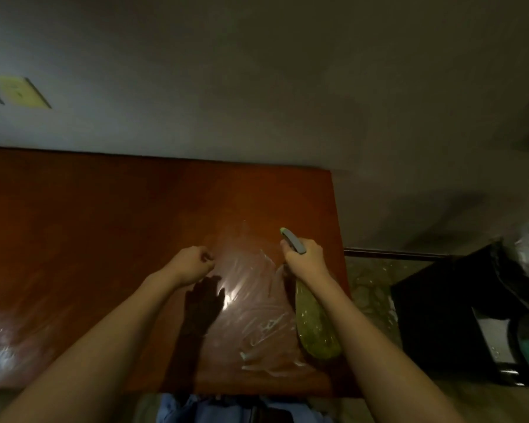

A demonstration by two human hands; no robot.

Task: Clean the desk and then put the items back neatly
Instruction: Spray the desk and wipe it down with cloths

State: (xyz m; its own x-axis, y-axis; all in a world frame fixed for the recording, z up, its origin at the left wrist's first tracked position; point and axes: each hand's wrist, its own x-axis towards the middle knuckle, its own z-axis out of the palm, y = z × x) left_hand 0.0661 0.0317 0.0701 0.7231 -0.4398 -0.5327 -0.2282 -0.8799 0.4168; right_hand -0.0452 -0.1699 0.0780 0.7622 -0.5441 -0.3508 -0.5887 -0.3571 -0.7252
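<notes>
Table (104, 239) looks sprayed but not wiped: right hand (306, 257) grips spray bottle (316, 325) over it, left hand's (190, 264) fingers curled, holding nothing, items not back.

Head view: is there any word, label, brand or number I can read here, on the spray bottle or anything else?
None can be read.
Spray bottle in the right hand: no label shows on its green body.
Yellowish plate on the wall: blurred marks, not readable.
Dark bin beside the desk: no text shows.
Desk: only wet streaks and glare.
</notes>
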